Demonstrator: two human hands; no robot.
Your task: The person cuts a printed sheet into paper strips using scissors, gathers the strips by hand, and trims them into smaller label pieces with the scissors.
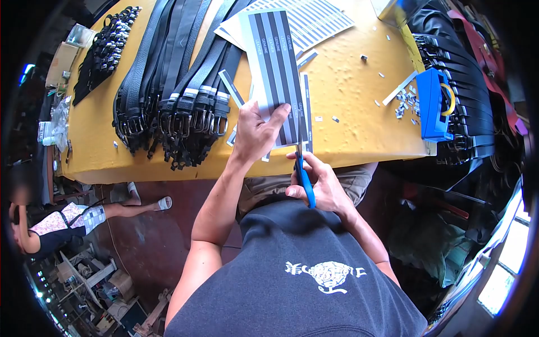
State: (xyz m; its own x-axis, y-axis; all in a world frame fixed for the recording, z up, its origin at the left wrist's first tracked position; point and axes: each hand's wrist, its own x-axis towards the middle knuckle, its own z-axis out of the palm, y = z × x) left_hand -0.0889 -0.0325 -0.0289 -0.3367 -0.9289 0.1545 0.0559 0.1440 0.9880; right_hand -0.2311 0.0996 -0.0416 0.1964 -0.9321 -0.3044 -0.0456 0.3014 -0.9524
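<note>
Scissors (pixel 306 185) down at the near end of the sheet in the head view, and the right hand (pixel 324 184) has them, fingers wrapped about the blue handles! The blades point away from the body, right at the corner by the outermost strip; how far apart they stand is too small to tell. Now the left hand (pixel 259 132): it grips the striped sheet (pixel 275 73), thumb pressed flat on top across the dark bands, the other fingers mostly hidden underneath. The sheet is up over the near side of the yellow table (pixel 359 123), its bands reading "GENUINE LEATHER". Beyond it lie more striped sheets (pixel 323 22), overlapping, and loose strips show to either side. Off to the left, what a pile: black belts (pixel 168 62) side by side, buckles bunched at the near end, with a bundle of smaller black straps (pixel 106 50) farther left. Over on the right, little cut pieces (pixel 405 105) scatter just beside a blue holder (pixel 433 112) with a yellow ring. Far left, another person (pixel 81 218), away from the table.
</note>
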